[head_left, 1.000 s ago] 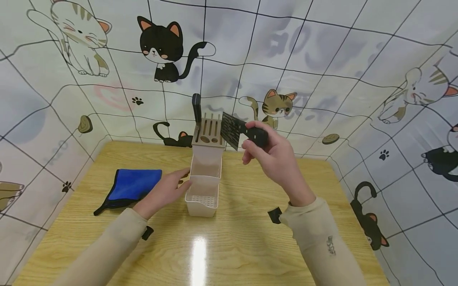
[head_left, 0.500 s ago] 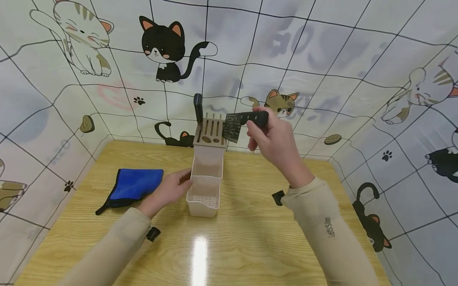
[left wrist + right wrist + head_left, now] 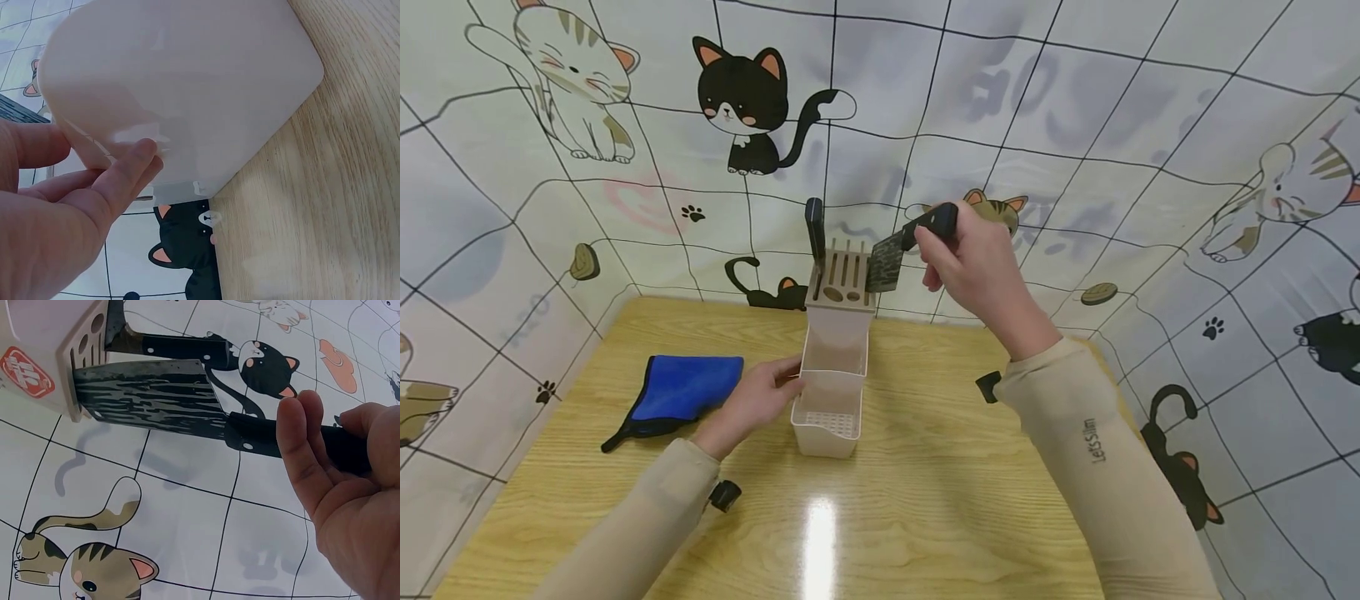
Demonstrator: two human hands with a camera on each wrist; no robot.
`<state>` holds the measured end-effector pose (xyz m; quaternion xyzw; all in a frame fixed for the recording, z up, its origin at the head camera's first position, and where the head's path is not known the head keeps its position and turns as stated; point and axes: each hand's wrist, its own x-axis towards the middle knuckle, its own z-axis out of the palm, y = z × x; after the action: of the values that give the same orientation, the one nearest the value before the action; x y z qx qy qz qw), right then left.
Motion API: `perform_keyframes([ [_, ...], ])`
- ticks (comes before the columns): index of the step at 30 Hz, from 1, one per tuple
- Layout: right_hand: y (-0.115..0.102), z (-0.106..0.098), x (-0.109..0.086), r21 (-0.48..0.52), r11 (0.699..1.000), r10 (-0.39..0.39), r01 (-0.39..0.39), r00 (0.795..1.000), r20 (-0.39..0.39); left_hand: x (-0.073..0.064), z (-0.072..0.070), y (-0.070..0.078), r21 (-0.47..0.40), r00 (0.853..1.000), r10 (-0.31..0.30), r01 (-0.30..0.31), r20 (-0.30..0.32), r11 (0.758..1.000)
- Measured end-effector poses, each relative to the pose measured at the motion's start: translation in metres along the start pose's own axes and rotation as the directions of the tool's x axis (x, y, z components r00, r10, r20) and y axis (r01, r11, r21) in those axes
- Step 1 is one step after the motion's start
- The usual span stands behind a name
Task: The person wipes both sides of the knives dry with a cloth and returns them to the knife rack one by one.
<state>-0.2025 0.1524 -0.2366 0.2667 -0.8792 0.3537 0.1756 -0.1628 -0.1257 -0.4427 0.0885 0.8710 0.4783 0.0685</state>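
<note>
A beige knife holder (image 3: 823, 433) stands on the table, with a slotted brown top and two stepped bins in front. My left hand (image 3: 760, 400) rests against its left side, with extended fingers (image 3: 128, 165) on the smooth side wall in the left wrist view. My right hand (image 3: 981, 267) grips the black handle of a cleaver (image 3: 886, 262). The cleaver's patterned dark blade slants down, its end right at the rightmost slot of the holder's top, as the right wrist view also shows. Another black-handled knife (image 3: 815, 225) stands upright in the left slot.
A blue cloth (image 3: 685, 387) with black edging lies on the table (image 3: 955, 517) left of the holder. Behind and at both sides rises a white sheet (image 3: 880, 100) with cat drawings and grid lines.
My right hand has raised the cleaver's handle and tilted the blade downward, its end now at the right slot. My left hand has moved slightly closer onto the holder's side.
</note>
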Motion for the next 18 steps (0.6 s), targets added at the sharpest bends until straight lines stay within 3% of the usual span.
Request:
perform_keyframes([
  [6, 0.000, -0.001, 0.010, -0.024, 0.999, 0.033, -0.032, 0.999, 0.031, -0.001, 0.000, 0.001, -0.049, 1.000, -0.016, 0.016, 0.001, 0.999],
  [18, 0.000, 0.001, 0.025, -0.067, 0.995, 0.078, -0.072, 0.993, 0.093, -0.003, -0.001, 0.002, -0.046, 0.999, -0.051, 0.051, 0.005, 0.998],
])
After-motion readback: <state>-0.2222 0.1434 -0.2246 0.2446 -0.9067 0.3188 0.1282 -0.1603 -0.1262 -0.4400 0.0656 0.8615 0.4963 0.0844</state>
